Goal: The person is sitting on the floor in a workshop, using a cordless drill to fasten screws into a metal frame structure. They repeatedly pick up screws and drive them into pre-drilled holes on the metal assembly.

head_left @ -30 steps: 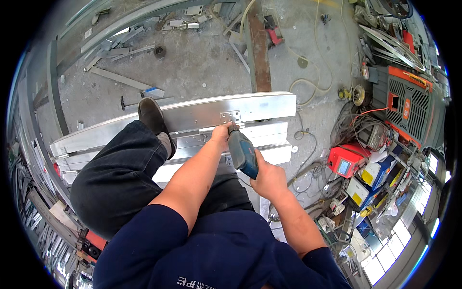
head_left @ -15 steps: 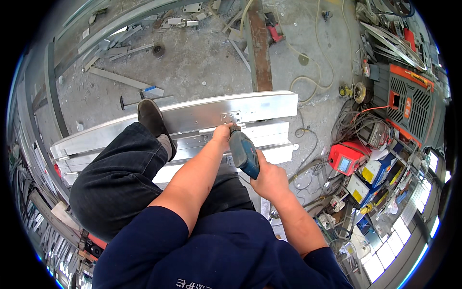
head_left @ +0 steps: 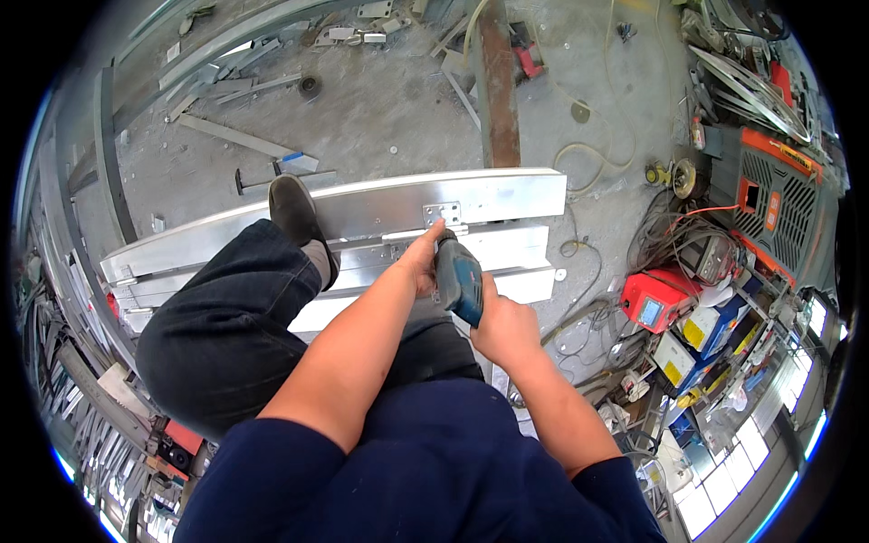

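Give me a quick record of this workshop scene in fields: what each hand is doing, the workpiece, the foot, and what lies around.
Left hand: steadies the nose of the drill, fingers near the hinge plate
Right hand: grips the blue power drill
Workpiece: long shiny metal beam with a small hinge plate
Foot: black shoe planted on the beam
Around: red welding unit, orange machine, hammer on the floor

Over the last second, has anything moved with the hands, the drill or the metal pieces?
Nothing visibly changed. The right hand still grips the blue power drill, the left hand still steadies its front end by the small hinge plate on the long metal profile, and the shoe still rests on that profile.
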`<state>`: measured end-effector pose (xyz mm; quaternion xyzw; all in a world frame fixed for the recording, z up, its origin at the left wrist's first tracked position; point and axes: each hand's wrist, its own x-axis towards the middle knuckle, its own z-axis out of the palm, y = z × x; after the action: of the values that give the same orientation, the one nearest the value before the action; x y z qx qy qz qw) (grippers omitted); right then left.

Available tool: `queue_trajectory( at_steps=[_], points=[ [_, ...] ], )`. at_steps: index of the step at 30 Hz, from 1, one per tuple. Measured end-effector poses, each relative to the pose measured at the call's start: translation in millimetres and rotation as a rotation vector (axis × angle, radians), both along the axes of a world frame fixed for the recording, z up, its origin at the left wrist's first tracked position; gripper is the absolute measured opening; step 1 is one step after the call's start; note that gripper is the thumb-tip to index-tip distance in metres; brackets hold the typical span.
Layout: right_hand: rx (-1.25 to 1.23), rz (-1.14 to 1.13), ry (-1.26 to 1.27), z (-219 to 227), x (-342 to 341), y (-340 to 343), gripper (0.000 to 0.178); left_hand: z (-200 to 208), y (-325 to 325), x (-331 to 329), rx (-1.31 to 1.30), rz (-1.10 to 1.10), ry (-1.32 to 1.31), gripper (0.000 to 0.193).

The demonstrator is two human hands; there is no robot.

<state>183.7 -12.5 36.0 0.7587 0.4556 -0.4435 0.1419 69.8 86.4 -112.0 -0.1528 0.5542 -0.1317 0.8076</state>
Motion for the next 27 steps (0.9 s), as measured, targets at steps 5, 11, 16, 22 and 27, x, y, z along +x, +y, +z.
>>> queue_trajectory(
  at_steps=[5, 11, 16, 22, 27],
  points=[
    [-0.048, 0.071, -0.006, 2.6, 4.1, 15.4, 0.074, 37.6, -3.6, 9.0, 0.024, -0.044, -0.061, 0.029],
    [-0.113, 0.231, 0.021, 6.5, 16.8, 49.2, 0.074, 22.7, -10.2, 8.7, 0.061, 0.089, -0.068, 0.029],
    [-0.207, 0.297, 0.035, 9.6, 21.5, 69.1, 0.075, 28.4, -6.1, 10.7, 0.039, 0.164, -0.054, 0.024],
    [-0.166, 0.372, 0.025, 6.1, 22.9, 64.5, 0.074, 27.9, -14.3, 8.4, 0.010, 0.251, -0.061, 0.026],
    [-0.174, 0.383, 0.019, 4.7, 23.5, 65.9, 0.073, 20.5, -19.3, 9.7, -0.020, 0.277, -0.068, 0.028]
  ],
)
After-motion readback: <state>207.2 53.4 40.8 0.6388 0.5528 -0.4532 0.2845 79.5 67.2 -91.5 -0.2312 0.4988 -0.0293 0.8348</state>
